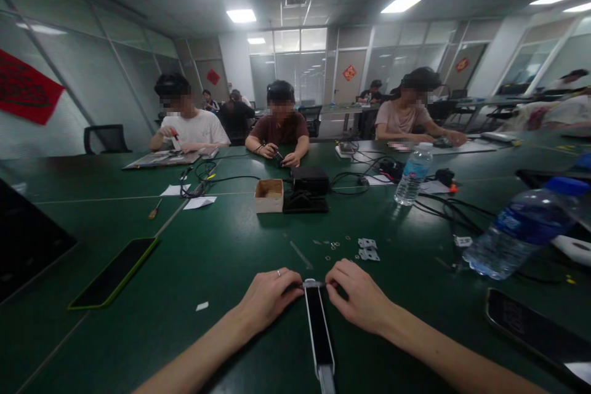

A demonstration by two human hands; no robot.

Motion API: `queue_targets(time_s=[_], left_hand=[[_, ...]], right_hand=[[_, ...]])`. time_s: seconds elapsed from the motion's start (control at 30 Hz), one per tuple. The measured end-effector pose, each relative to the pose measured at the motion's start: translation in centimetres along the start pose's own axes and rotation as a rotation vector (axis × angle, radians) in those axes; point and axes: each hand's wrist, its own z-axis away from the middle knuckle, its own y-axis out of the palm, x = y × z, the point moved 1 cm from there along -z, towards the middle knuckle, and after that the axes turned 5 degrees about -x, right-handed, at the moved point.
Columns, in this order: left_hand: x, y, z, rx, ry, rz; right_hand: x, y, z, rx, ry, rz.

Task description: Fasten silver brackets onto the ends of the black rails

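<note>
A long, narrow device (319, 326) with a black face and a pale frame lies on the green table, its near end running into a grey band-like piece (326, 378). Across its far end sits a small grey part (313, 284). My left hand (272, 292) pinches at the left side of that end, thumb and fingers together. On the right side, my right hand (357, 295) is closed in a pinch at the same end. The fingertips hide exactly what each one grips. Just beyond lie grey metal brackets (368, 249), several small rings (333, 246) and a thin clear strip (301, 255).
A green-edged phone (113, 274) lies left, another phone (535, 332) right. Water bottles (526, 228) stand on the right among black cables. Ahead are an open cardboard box (269, 196) and a black device (310, 181). Co-workers sit across the table. A screwdriver (155, 210) lies left.
</note>
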Motion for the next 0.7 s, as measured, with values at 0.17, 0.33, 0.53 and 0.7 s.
queue_targets(time_s=[0.17, 0.33, 0.53, 0.7], left_hand=[[-0.1, -0.1, 0.0, 0.004, -0.001, -0.009], [0.0, -0.1, -0.1, 0.022, -0.015, -0.001], [0.4, 0.3, 0.0, 0.003, 0.006, -0.014], [0.5, 0.3, 0.2, 0.0, 0.021, -0.031]], right_hand=[[-2.1, -0.6, -1.0, -0.076, 0.143, 0.012], [-5.3, -2.8, -2.9, -0.021, 0.218, 0.126], [-5.7, -4.8, -6.6, 0.27, 0.189, 0.28], [-5.0, -4.2, -8.1, 0.32, 0.201, 0.304]])
